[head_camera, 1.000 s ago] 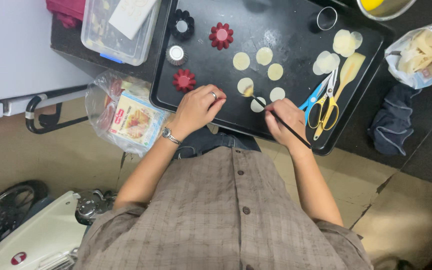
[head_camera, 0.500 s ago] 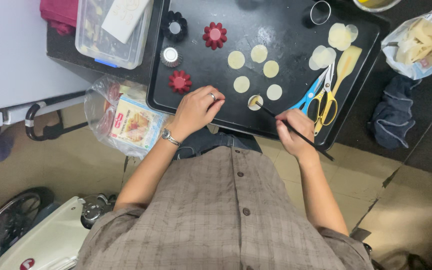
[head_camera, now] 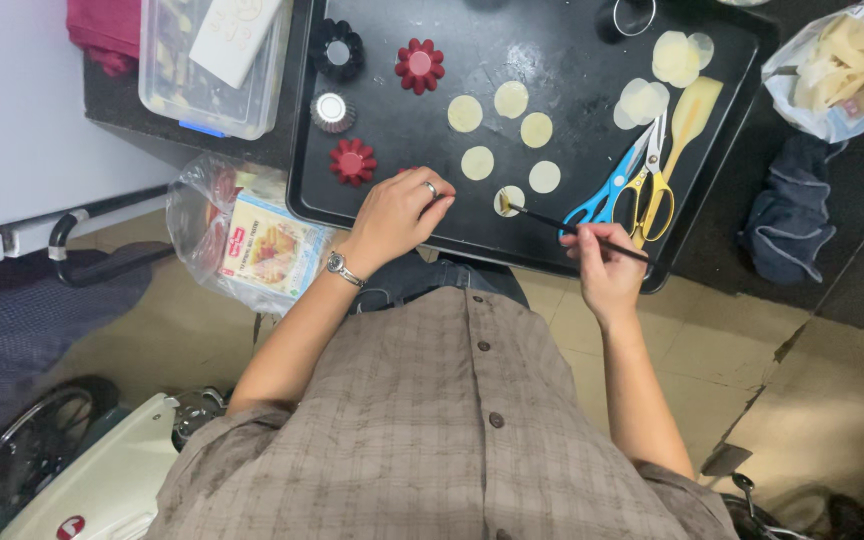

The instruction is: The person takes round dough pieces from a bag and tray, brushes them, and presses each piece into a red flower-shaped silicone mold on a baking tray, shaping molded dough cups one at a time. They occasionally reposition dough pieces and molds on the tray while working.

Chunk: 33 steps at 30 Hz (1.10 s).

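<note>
Dough disc [head_camera: 509,201] — pale round, lying on the black tray [head_camera: 372,215] at its near edge, nearest of six such rounds; the other five sit just beyond it toward the tray's middle. Thin brush [head_camera: 572,228] — pinched in the fingers of the right hand [head_camera: 604,262], bristle tip touching the disc. Left hand [head_camera: 397,215] — fingers loosely curled, grasping nothing, resting on the tray just left of the disc. Handling note, as a judgement: light, short strokes suit best, the brush kept at a low angle so the thin round neither drags nor tears; the resting hand can steady the tray.
</note>
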{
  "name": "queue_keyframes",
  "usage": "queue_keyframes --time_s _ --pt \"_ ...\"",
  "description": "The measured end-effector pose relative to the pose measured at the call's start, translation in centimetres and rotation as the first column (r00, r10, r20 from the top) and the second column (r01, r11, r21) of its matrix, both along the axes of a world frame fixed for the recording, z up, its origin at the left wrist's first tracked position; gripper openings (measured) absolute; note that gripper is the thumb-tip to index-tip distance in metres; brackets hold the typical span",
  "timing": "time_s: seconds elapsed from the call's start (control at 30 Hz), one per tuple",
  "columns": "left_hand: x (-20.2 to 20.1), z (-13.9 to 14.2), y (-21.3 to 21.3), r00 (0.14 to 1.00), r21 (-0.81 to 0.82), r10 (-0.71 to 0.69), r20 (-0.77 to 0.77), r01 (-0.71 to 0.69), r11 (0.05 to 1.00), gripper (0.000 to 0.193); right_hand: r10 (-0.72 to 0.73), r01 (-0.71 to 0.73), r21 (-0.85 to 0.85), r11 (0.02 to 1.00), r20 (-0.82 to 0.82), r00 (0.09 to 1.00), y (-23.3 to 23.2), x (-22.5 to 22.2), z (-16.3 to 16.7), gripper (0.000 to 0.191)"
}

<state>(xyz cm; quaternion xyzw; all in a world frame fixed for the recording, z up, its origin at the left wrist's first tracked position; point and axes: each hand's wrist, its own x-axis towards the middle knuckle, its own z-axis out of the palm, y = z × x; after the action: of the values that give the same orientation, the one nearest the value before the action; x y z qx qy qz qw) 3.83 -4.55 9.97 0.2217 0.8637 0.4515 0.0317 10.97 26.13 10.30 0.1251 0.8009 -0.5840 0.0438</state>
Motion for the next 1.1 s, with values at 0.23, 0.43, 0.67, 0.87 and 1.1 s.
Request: queue_keyframes --time_s 0.23,0.43,0.67,0.87,1.1 --pt "0.2 -0.2 1.0 0.999 0.008 -0.021 0.04 0.021 1.0 0.009 0.247 -0.027 0.596 0.802 -0.29 0.925 1.3 0.7 -0.3 0.01" --pt "0.0 -0.2 1.5 0.999 -0.001 -0.033 0.043 0.033 0.999 0.009 0.169 -0.085 0.385 0.919 -0.189 0.967 0.0 0.2 -0.1 0.007" --pt "0.2 -0.1 1.4 0.998 0.003 -0.027 0.051 0.027 1.0 0.009 -0.013 0.1 0.261 0.96 -0.312 0.95 3.7 -0.1 0.2 0.01" --pt "0.3 0.0 1.9 0.999 0.0 -0.03 0.035 0.03 1.0 0.009 -0.329 0.373 -0.043 0.927 -0.572 0.751 14.5 -12.9 -1.1 0.019" --pt "0.9 0.2 1.7 0.999 0.003 0.013 0.032 -0.013 1.0 0.009 -0.167 0.34 0.178 0.923 -0.612 0.773 16.7 -24.9 -5.5 0.013"
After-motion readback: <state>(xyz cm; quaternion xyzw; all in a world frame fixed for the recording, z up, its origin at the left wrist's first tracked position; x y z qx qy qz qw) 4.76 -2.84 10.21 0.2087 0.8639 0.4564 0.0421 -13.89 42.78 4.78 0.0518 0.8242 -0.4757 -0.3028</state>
